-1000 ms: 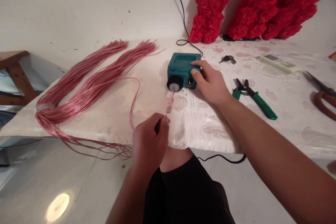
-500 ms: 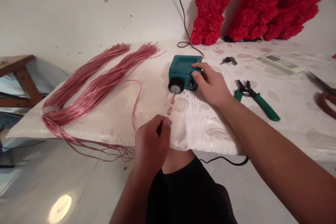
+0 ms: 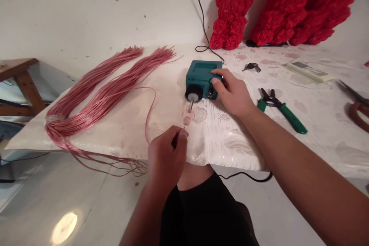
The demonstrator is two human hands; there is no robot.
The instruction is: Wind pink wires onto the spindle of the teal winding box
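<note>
My left hand (image 3: 168, 157) is closed in a pinch on a thin pink wire (image 3: 150, 111) near the table's front edge. The wire's short end points up from my fingertips to a pale pinkish tip (image 3: 188, 117) on the metal spindle (image 3: 190, 105) of a small teal motor box (image 3: 198, 73). My right hand (image 3: 235, 94) grips the box's right side, thumb at a green button (image 3: 212, 80) and index finger on top. A bundle of pink wires (image 3: 106, 100), bound at its bend, lies at the left, its loose strands hanging over the edge.
Green-handled wire strippers (image 3: 282, 109) lie right of my right hand. Beyond are keys (image 3: 252, 67), a pale remote control (image 3: 309, 72) and scissors (image 3: 357, 102). Red flower-covered shapes (image 3: 236, 11) lean against the wall. A black cord (image 3: 201, 15) runs up behind the box.
The view has shifted very slightly. Both hands keep their places, and the pinkish tip on the spindle looks a little different.
</note>
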